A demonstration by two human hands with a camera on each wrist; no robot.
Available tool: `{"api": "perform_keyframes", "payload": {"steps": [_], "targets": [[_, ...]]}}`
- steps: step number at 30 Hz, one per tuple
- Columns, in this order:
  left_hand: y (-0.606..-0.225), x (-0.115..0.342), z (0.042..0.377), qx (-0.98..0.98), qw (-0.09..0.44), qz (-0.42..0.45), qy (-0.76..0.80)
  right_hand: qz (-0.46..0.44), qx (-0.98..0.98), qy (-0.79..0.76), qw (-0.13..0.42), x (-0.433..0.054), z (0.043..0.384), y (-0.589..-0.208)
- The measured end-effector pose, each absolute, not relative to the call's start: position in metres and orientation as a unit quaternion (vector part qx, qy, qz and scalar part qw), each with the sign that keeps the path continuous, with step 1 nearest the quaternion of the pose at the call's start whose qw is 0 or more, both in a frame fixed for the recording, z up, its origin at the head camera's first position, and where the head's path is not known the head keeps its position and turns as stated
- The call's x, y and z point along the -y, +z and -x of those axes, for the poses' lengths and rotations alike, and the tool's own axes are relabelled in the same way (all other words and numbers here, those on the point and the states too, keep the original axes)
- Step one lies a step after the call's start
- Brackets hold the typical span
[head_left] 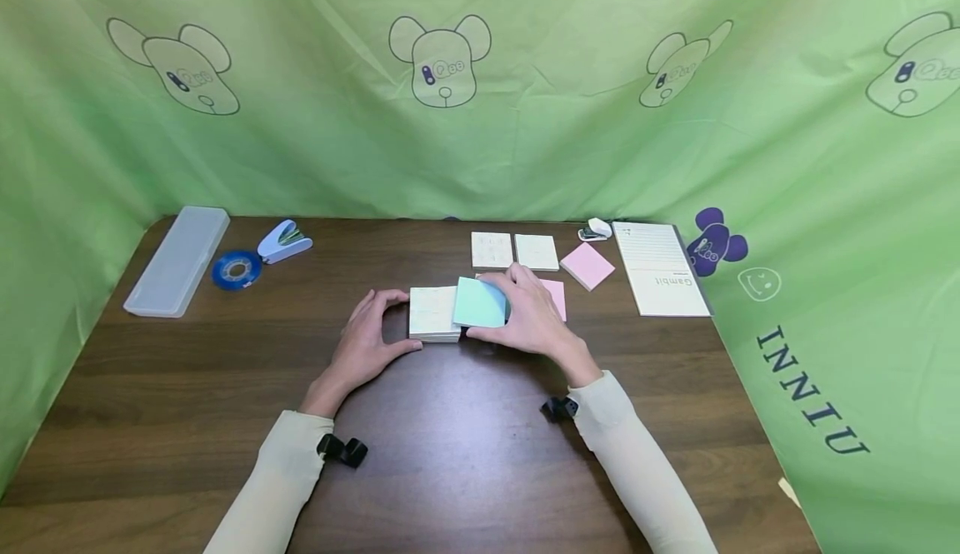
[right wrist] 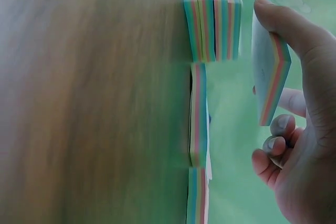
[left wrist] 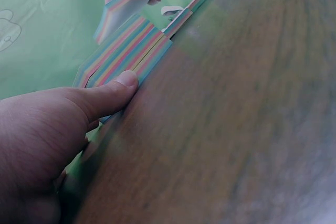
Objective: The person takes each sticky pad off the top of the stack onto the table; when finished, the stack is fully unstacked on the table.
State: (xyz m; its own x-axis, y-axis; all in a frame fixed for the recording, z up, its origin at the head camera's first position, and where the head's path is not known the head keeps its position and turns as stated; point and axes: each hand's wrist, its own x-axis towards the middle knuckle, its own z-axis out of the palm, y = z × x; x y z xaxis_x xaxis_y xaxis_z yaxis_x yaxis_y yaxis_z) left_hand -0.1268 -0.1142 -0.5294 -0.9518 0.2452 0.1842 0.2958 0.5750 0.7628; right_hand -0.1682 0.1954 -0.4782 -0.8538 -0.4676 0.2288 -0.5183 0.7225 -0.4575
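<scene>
My left hand grips the left side of a stack of sticky note pads, thumb at its front edge. Striped pastel layers show on the stack's side in the left wrist view. Between thumb and fingers, my right hand pinches one sticky note pad with a light blue-green top. That pad is tilted and raised above table level, overlapping the stack's right edge in the head view. A pink sticky note pad lies partly hidden behind the right hand.
Behind the hands lie two whitish pads, a pink pad, a white mini stapler and a notebook. At the left are a clear plastic case, blue tape and a blue stapler. A green curtain borders the table.
</scene>
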Motion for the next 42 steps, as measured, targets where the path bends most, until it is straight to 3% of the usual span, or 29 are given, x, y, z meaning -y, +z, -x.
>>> {"api": "perform_keyframes", "payload": {"steps": [42], "targets": [[-0.524,0.111,0.122,0.891,0.015,0.138,-0.433,-0.158,0.954,0.252,0.035,-0.307,0.157,-0.488]]}}
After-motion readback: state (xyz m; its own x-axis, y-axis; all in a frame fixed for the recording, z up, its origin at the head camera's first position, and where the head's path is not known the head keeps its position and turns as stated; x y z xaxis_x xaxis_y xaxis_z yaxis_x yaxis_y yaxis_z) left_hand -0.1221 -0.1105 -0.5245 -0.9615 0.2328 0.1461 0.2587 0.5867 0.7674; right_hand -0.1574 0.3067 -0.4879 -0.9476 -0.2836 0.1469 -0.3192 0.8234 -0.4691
